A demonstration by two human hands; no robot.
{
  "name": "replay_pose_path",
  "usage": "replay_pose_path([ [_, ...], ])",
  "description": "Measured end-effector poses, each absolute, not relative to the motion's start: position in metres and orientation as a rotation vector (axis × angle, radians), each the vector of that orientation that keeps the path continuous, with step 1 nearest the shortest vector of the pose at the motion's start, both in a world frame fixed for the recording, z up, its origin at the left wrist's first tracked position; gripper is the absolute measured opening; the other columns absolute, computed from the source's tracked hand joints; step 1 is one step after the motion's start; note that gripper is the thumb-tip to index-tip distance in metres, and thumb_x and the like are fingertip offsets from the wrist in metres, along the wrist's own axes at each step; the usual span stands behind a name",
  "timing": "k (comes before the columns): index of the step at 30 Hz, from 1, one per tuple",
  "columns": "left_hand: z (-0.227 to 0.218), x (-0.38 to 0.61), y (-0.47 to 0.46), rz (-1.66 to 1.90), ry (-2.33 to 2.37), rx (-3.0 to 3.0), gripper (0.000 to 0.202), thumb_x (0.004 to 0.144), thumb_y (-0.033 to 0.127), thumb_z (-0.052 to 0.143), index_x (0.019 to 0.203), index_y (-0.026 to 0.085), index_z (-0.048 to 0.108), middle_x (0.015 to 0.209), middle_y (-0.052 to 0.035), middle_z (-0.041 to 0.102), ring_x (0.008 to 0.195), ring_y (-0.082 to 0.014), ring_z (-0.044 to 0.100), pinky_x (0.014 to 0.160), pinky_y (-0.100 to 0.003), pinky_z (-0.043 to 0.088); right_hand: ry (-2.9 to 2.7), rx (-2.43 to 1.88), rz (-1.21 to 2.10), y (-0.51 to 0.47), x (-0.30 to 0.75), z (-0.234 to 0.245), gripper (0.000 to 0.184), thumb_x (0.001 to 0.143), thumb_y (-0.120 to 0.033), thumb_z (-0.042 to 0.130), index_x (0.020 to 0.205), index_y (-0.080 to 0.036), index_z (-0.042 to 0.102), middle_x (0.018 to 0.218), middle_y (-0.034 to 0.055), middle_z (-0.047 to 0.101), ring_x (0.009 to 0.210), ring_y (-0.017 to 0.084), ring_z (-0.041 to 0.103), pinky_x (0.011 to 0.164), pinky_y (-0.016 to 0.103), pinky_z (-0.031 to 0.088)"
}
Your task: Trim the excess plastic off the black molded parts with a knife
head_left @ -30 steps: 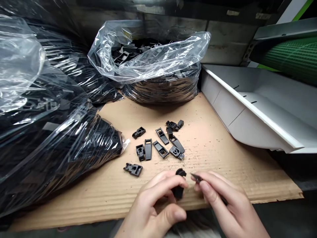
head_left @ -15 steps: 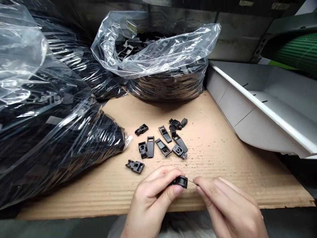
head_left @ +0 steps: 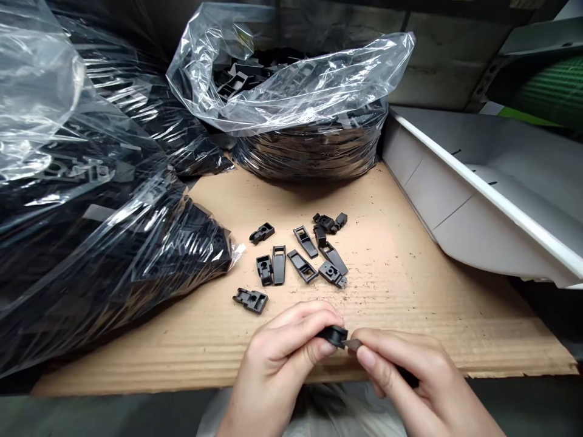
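Between the thumb and fingers of my left hand (head_left: 286,352) is a small black plastic part (head_left: 334,335) with a curved end facing right. My right hand (head_left: 405,370) pinches a thin grey blade (head_left: 352,344), and its tip meets the right end of that part. Something dark shows under the right fingers, mostly hidden. Ahead of both hands lie several loose black pieces: a slotted lever-like piece (head_left: 279,265), a second one (head_left: 302,267), a block with a round hole (head_left: 250,300) and another such block (head_left: 333,274).
Cardboard (head_left: 387,291) covers the work surface, with small dark shavings scattered over it. An open clear bag (head_left: 310,145) of black parts stands at the back. Another full plastic bag (head_left: 113,243) bulges in from the left. A grey bin (head_left: 419,176) stands on the right.
My right hand has turned, so the blade now shows its flat side and sits closer against the part. The left hand keeps its hold; the view has shifted slightly.
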State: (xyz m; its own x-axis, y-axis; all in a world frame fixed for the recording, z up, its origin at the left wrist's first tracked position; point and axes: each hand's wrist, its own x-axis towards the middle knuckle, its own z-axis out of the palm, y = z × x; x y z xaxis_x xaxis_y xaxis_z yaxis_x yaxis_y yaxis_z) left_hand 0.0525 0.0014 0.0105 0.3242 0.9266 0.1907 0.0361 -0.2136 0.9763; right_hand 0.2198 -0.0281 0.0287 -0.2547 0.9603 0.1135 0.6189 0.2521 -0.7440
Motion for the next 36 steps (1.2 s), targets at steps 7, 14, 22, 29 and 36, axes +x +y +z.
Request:
replay_pose_path([
  [7,0.013,0.051,0.002,1.058,0.88,1.589,0.025,0.079,0.006,0.056,0.087,0.028,0.067,0.092,0.0044,0.064,0.089,-0.0113,0.058,0.08,-0.015,0.044,-1.532,-1.185,2.031,-0.014,0.233,0.038,0.03,0.084,-0.04,0.044,0.074,-0.016,0.059,0.046,-0.0065,0.041,0.036,0.004,0.03,0.037,0.016,0.025],
  [14,0.002,0.055,-0.009,1.181,1.093,1.871,0.039,0.078,0.0,0.051,0.106,0.026,0.057,0.108,0.0023,0.059,0.1,-0.0122,0.054,0.09,-0.017,0.039,-1.675,-1.459,1.114,-0.03,0.23,0.034,0.026,0.087,-0.029,0.039,0.066,-0.019,0.05,0.055,-0.0036,0.048,0.048,0.008,0.044,0.045,0.018,0.034],
  [22,-0.004,0.058,-0.016,1.272,1.04,2.062,0.046,0.076,-0.006,0.05,0.111,0.023,0.055,0.115,0.0024,0.055,0.101,-0.0111,0.054,0.093,-0.015,0.038,-1.678,-1.434,1.04,-0.039,0.224,0.017,0.026,0.088,-0.029,0.038,0.065,-0.02,0.047,0.054,-0.0049,0.046,0.046,0.007,0.043,0.045,0.017,0.033],
  [29,-0.003,0.054,-0.012,1.241,0.983,2.042,0.043,0.077,-0.006,0.049,0.109,0.021,0.056,0.113,0.0005,0.056,0.1,-0.0119,0.055,0.091,-0.016,0.04,-1.693,-1.418,1.301,-0.031,0.227,0.026,0.034,0.089,-0.033,0.035,0.059,-0.019,0.041,0.05,-0.0046,0.043,0.047,0.008,0.042,0.045,0.019,0.03],
  [36,0.003,0.054,-0.006,1.185,0.906,1.949,0.035,0.078,-0.001,0.052,0.102,0.023,0.06,0.104,0.0031,0.061,0.096,-0.0087,0.057,0.088,-0.01,0.04,-1.633,-1.251,1.824,-0.015,0.239,0.039,0.027,0.085,-0.034,0.044,0.072,-0.015,0.06,0.047,-0.007,0.04,0.041,0.004,0.033,0.04,0.016,0.025],
])
